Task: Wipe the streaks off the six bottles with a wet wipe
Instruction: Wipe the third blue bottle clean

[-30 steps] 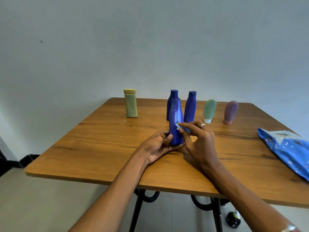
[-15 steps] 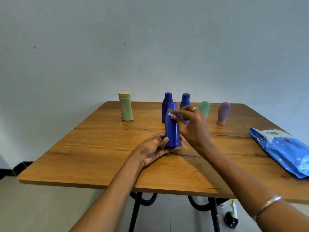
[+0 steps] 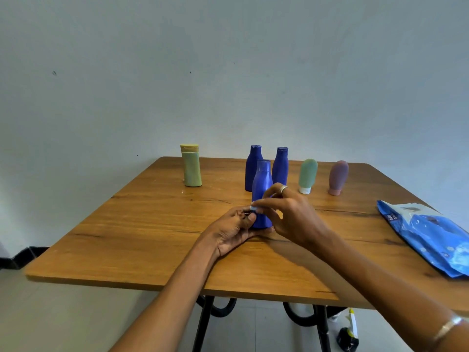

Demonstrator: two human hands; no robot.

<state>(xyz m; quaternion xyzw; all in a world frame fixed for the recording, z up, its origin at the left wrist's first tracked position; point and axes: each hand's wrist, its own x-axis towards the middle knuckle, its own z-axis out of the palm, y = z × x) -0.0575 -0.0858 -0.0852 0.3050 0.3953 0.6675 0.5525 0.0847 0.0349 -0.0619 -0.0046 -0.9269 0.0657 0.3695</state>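
A blue bottle (image 3: pixel 262 184) stands upright near the table's middle. My left hand (image 3: pixel 234 229) grips its base. My right hand (image 3: pixel 291 214) pinches a small white wet wipe (image 3: pixel 253 206) against the bottle's lower left side. Behind it stand two more blue bottles (image 3: pixel 252 166) (image 3: pixel 281 165). A yellow-green bottle (image 3: pixel 191 166) stands at the back left. A mint tube bottle (image 3: pixel 307 175) and a mauve tube bottle (image 3: pixel 338 177) stand cap-down at the back right.
A blue wet-wipe pack (image 3: pixel 429 235) lies at the table's (image 3: pixel 142 237) right edge. Black curved table legs (image 3: pixel 210 311) show below, with a small dark object (image 3: pixel 347 336) on the floor. A plain wall rises behind the table.
My right hand has slid the wipe from the bottle's neck down to its lower part. My left hand keeps its hold on the base.
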